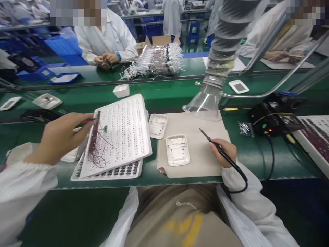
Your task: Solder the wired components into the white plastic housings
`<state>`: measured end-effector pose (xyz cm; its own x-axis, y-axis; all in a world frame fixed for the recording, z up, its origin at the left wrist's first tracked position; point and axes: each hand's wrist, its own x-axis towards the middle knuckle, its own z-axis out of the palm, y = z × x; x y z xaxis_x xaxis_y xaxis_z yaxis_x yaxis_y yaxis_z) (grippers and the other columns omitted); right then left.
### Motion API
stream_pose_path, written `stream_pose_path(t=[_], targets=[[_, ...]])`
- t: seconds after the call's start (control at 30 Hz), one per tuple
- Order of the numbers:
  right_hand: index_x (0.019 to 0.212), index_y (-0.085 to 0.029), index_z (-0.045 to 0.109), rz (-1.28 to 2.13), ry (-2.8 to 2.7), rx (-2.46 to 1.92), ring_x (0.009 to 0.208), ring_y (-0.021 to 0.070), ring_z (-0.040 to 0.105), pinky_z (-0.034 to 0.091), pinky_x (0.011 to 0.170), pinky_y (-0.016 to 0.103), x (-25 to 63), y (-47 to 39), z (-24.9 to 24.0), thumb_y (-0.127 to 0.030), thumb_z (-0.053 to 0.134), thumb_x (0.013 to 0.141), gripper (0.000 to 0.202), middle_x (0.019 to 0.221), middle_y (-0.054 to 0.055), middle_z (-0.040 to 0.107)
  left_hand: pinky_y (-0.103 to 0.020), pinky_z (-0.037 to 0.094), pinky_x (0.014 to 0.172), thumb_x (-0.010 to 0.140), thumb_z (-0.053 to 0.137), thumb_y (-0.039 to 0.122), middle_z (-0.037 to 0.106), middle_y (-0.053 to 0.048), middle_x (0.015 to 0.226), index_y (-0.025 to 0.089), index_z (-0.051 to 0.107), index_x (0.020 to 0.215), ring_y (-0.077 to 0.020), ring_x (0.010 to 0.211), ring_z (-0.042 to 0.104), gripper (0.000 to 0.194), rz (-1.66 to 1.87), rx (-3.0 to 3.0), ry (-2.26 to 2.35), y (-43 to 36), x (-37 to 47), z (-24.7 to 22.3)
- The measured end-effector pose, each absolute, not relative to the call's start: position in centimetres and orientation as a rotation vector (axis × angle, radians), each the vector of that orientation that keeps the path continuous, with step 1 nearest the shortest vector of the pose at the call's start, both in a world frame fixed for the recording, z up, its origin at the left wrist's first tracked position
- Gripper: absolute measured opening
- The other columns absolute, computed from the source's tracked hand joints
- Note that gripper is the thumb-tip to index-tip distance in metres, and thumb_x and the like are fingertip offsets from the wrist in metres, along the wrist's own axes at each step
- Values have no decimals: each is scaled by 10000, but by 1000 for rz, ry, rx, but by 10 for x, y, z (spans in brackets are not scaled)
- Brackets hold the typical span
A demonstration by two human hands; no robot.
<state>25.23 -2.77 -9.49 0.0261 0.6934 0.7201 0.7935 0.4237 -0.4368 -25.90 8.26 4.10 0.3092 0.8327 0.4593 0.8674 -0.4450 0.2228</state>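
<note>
My left hand (63,135) reaches over the left edge of a white tray (123,130), thumb and fingers pinched together beside a row of dark parts with thin reddish wires (96,156). Whether they grip the tray edge or a wired part is hard to tell. That tray lies askew on a second tray holding black parts (125,170). In my right hand (224,151) is a soldering iron (222,151), its tip pointing up and left above a beige mat (200,161). On the mat, left of the iron, lies an open white plastic housing (178,150); a similar housing (157,126) sits by the tray.
A clear fume hood (204,103) on a flexible duct hangs over the mat's back edge. To the right stand a black device with lit lamps (269,116) and another parts tray (316,130). Across the bench, co-workers sit near bundled wires (159,60).
</note>
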Motion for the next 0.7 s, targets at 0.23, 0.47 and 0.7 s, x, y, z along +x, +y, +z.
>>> stream_pose_path(t=[0.23,0.47,0.7], targets=[[974,-209,703,-67,-1693,-1196,708,180,740,619,634,263,254,-33,-93,-234,685,872,106,851,39,769,-432,635,754,895,697,353,738,-4,903,285,708,1005,-209,803,717,131,-1898,-2922,-1927,-7,-108,-6],[1041,-243,675,1,-1739,-1097,739,219,742,637,639,326,251,-35,-87,-185,654,880,172,847,42,760,-394,595,803,963,603,236,730,-76,1016,210,742,988,-203,919,676,144,-1094,-3213,-1364,6,-39,-58],[1022,-237,656,0,-1717,-1001,683,224,719,640,603,350,250,-32,-81,-139,676,849,200,777,46,735,-438,506,779,955,574,127,707,-71,765,148,665,1193,-280,916,614,255,-611,-2849,-1002,29,-28,-86]])
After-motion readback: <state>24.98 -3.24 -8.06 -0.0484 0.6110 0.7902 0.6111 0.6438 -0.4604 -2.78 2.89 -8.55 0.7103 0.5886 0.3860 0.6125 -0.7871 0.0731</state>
